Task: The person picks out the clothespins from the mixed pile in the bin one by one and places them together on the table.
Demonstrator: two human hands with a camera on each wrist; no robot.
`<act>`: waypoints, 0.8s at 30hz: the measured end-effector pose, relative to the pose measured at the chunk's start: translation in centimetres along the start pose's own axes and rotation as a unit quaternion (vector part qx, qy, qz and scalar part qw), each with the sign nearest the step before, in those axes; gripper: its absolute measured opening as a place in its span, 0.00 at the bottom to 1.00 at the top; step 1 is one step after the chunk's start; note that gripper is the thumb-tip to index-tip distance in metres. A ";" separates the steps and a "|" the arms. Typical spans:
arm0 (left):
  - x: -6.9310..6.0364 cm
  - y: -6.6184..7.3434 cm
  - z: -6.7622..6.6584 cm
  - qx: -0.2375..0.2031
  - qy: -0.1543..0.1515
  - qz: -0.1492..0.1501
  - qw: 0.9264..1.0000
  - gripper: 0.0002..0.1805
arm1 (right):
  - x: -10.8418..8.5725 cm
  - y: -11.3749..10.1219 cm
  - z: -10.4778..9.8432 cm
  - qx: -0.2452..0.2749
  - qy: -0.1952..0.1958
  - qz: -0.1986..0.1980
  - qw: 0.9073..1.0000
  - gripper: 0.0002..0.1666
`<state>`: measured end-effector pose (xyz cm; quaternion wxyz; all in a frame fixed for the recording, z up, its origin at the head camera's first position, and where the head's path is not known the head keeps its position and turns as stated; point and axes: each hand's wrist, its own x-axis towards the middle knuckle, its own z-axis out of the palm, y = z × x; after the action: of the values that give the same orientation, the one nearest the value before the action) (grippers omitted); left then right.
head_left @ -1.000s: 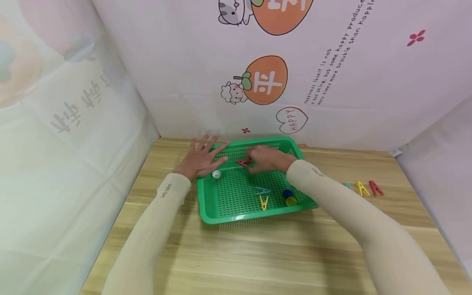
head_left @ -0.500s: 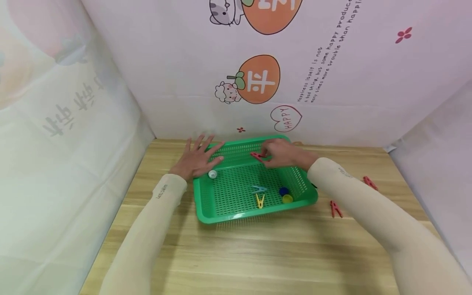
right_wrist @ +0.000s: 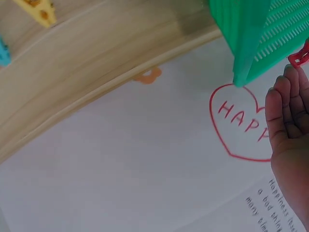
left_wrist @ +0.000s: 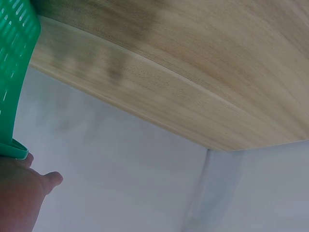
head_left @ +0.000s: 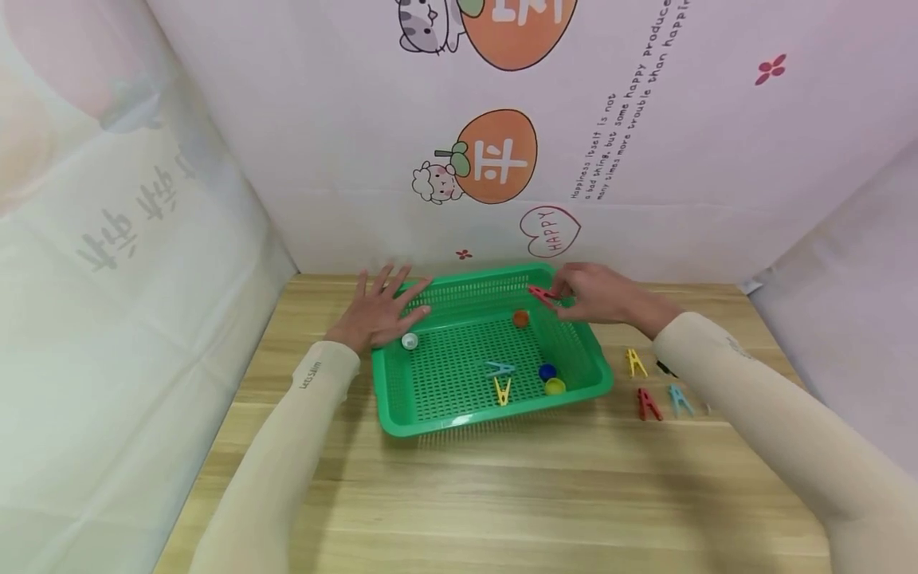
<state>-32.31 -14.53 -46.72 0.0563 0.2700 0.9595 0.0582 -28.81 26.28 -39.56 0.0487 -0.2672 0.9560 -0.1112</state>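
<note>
A red clothespin is pinched between thumb and fingers of my right hand, above the right back part of a green plastic basket. My left hand lies with fingers spread over the basket's left back rim. Inside the basket are a blue clothespin, a yellow clothespin, and small round caps: white, orange, blue and yellow. In the right wrist view, the red clothespin shows at the fingertips, cut off by the frame's edge.
Right of the basket, a yellow clothespin, a red clothespin and a light-blue clothespin lie on the wooden table. A small black thing is partly behind the right sleeve. Printed cloth walls stand behind and at the sides.
My right hand has moved right with the red clothespin, from low inside the basket to its right side. The orange cap has come into view. The left hand stays on the rim.
</note>
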 end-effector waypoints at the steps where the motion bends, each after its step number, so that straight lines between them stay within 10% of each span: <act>1: 0.0 0.0 0.1 0.000 0.000 0.000 1.000 0.40 | -0.5 0.2 -0.1 0.002 0.004 0.006 1.000 0.16; 24: 0.1 -0.1 0.2 -0.005 0.003 0.003 1.000 0.40 | -13.1 7.6 -1.7 -0.015 0.057 0.106 0.993 0.20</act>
<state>-32.43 -14.51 -46.94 0.0546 0.2722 0.9585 0.0644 -21.71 39.76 -39.24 0.0017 -0.1587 0.9816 -0.1063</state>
